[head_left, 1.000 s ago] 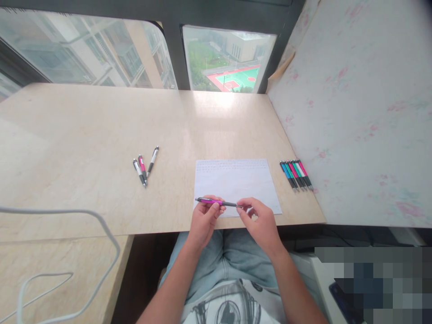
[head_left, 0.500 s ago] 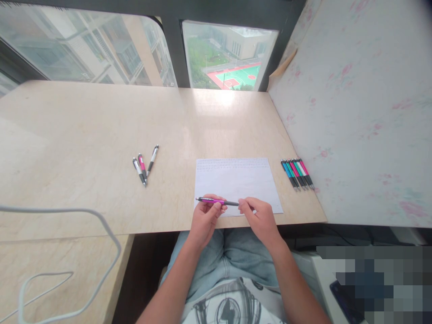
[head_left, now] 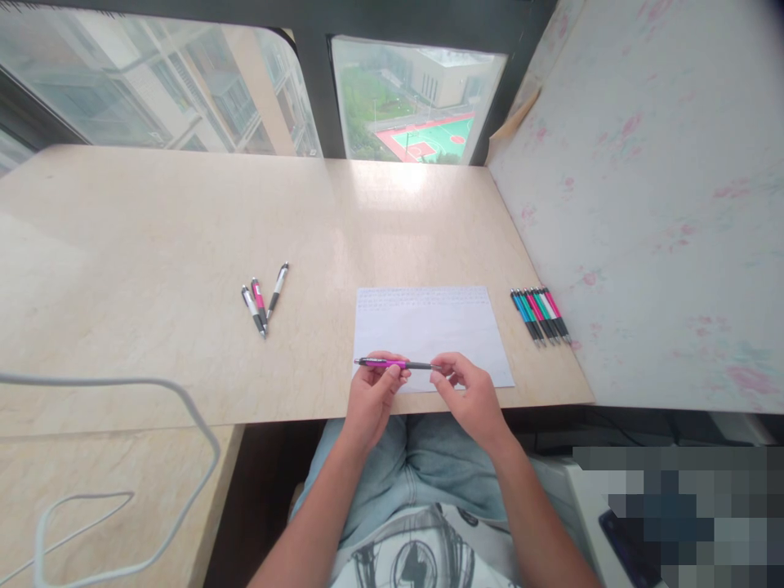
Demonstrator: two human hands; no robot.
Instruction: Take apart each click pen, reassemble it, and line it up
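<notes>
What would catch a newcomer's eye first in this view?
Probably the purple pen, held in the left hand above the paper's near edge, with the right hand at its tip end. Next, the neat row of colorful pens right of the paper. Beyond the desk, a bright green-and-red court shows through the window.
</notes>
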